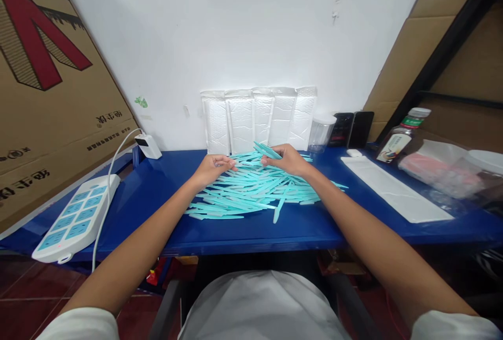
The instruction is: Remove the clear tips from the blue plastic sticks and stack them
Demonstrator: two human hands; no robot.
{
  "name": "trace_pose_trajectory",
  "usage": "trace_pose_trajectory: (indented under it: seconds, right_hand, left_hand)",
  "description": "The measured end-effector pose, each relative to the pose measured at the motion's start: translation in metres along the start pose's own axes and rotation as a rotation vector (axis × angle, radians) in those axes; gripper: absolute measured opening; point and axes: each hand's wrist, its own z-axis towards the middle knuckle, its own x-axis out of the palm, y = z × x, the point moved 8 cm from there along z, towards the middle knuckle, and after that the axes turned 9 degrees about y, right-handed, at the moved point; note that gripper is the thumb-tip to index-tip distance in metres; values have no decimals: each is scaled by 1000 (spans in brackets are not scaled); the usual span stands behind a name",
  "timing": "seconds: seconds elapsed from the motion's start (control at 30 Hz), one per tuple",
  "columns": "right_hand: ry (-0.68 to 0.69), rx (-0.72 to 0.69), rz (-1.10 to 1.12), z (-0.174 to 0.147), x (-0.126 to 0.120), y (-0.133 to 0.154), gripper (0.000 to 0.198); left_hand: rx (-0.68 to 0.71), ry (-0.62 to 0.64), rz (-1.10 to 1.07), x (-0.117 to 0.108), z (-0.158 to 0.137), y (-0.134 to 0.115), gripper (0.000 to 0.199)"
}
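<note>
A wide heap of slim turquoise eyebrow razors (pixel 243 188) with pale blade ends lies in the middle of the blue table. Over the heap's back right part, my right hand (pixel 288 161) is closed around a small bundle of razors (pixel 266 149), which points up and to the left. My left hand (pixel 215 167) is at the heap's left back edge, its thumb and fingertips pinched on the end of one razor. The fingers partly hide that razor. A gap separates the two hands.
Several white padded mailers (pixel 243 120) lean on the wall behind the heap. A clear jar (pixel 321 133), dark phones (pixel 359 129), a bottle (pixel 403 135) and a flat white mailer (pixel 396 188) are to the right. A power strip (pixel 78 217) and its cable are on the left.
</note>
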Motion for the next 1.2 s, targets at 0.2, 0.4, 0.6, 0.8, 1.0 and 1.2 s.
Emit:
trace_pose_trajectory:
  seconds: [0.2,0.4,0.6,0.8,1.0,1.2]
  right_hand:
    - [24,1,44,1,6,-3,43]
    - [0,1,20,2,13,-1,43]
    - [-74,-22,2,4,20,6,40]
    - [-110,-6,-273,6,9,-3,46]
    - [-186,30,-352,1,-19,-16,48]
    - [-222,74,-398,-1,-27,-21,47]
  left_hand:
    - [-11,14,-11,6,1,3,59]
    - [-26,18,-66,16,2,6,56]
    - [-3,-23,-92,23,1,-2,58]
    - [-46,-60,-137,20,8,11,48]
    - [-192,158,-565,26,2,19,29]
    - [-208,273,-778,26,0,14,30]
